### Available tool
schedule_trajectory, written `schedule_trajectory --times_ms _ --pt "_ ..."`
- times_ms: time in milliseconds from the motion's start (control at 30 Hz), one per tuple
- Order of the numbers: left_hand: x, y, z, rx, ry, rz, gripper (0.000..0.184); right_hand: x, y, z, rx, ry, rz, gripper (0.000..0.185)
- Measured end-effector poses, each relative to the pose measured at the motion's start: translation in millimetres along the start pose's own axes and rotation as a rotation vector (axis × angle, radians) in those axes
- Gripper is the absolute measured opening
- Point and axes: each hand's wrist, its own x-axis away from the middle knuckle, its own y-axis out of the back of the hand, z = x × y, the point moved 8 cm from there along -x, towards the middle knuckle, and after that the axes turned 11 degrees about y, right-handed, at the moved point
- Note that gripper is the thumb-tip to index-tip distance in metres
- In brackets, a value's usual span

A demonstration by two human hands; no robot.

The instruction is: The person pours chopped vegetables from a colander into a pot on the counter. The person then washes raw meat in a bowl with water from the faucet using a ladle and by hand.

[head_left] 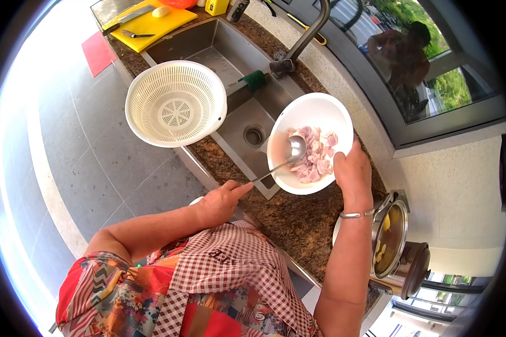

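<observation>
My left hand [218,203] is closed round the handle of a metal spoon [297,149], whose bowl rests against the meat inside a white bowl. Pieces of pale pink raw meat [316,157] lie in the white bowl [289,115]. My right hand [353,168] grips the right rim of that bowl, with a metal bangle on the wrist. The bowl is tilted a little, above the counter beside the sink. A white colander [176,104] with nothing in it sits over the sink's near edge.
The double sink [244,121] holds a green scrubber [255,80] on its divider. A faucet [303,45] rises behind. A yellow cutting board [146,25] bears a knife, a peeler and a pale round item. A pot with a glass lid [389,238] stands at the right.
</observation>
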Motion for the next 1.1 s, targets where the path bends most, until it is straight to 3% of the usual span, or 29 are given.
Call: schedule_trajectory --times_ms 400,1100 --pt "2 3 -12 0.084 -0.022 -0.007 0.064 -15 2 27 0.121 0.046 0.025 0.052" --pt "12 4 0 0.102 0.034 -0.018 0.065 -20 -27 75 0.218 0.173 0.135 0.061"
